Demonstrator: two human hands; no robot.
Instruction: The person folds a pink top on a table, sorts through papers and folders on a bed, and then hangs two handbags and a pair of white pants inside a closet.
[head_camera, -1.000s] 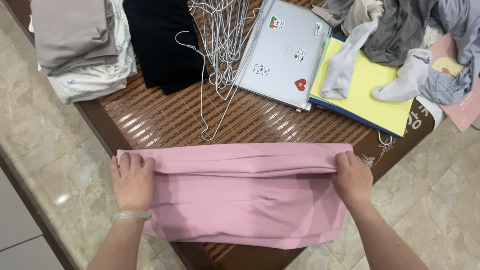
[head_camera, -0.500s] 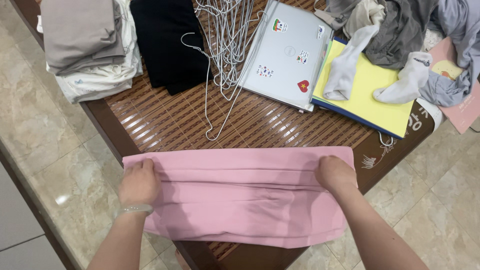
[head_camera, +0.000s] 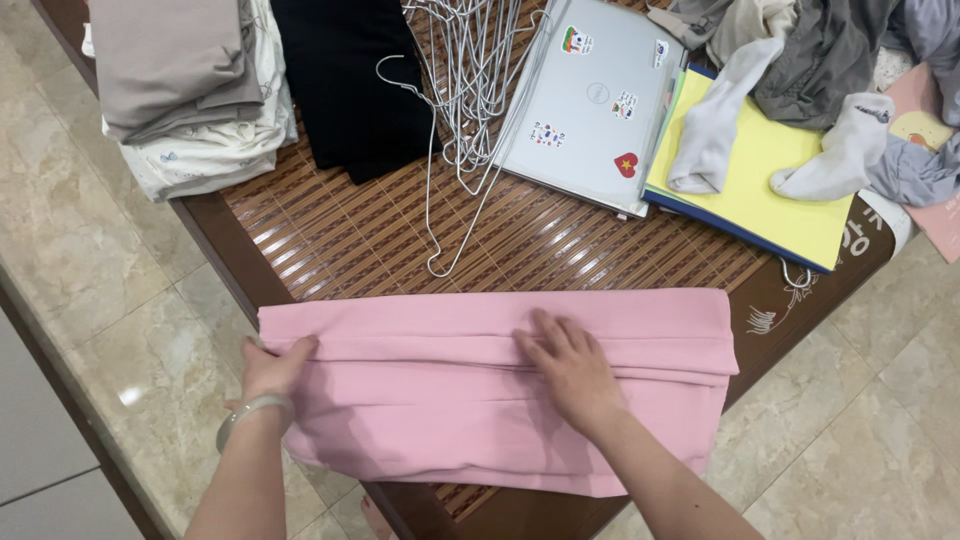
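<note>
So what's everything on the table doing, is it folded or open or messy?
pink cloth: folded in layers, flat.
left hand: gripping the cloth's left edge.
right hand: flat on the cloth, fingers spread.
laptop: closed.
hangers: piled loose.
black garment: folded.
grey and white clothes: folded, stacked.
white socks: loose on the yellow folder.

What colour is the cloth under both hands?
Plain pink cloth, seen clearly in the head view.

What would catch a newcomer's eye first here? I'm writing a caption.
The pink cloth, folded across the table's near edge, with the right hand flat on its middle and the left hand at its left end. Behind lie wire hangers and a stickered laptop.
</note>
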